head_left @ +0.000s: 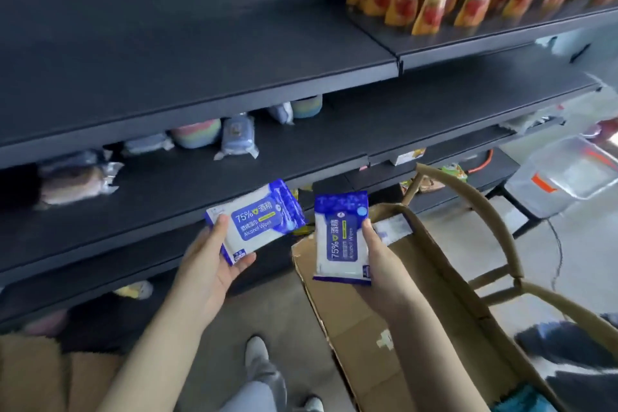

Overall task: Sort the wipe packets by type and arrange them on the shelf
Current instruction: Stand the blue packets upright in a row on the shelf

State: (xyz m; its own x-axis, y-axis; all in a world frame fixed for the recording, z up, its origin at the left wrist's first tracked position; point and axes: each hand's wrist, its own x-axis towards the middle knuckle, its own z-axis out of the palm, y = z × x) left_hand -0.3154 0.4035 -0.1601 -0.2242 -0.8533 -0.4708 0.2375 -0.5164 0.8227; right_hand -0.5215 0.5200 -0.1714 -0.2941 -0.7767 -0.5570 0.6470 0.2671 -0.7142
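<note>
- our left hand (pixel 214 264) holds a flat blue-and-white plastic packet of alcohol wipes (pixel 257 221) by its near left corner, thumb on the printed face, fingers curled underneath.
- our right hand (pixel 378 264) holds a second blue-and-white alcohol wipe packet (pixel 341 241) with the same print, standing on end, thumb pressed along its right edge.
- both packets are in the air, apart from each other, close to the front edge of the dark grey metal shelf (pixel 167 184), with the tan open-topped bag with looped handles (pixel 434 278) near on the right.
- step in hand, as we judge it: the two packets match in type, so both go to one spot on the shelf.
- the next move likely calls for reaching forward and laying them side by side on bare shelf, apart from the pale blue wrapped packets (pixel 237 137) at the far back.
</note>
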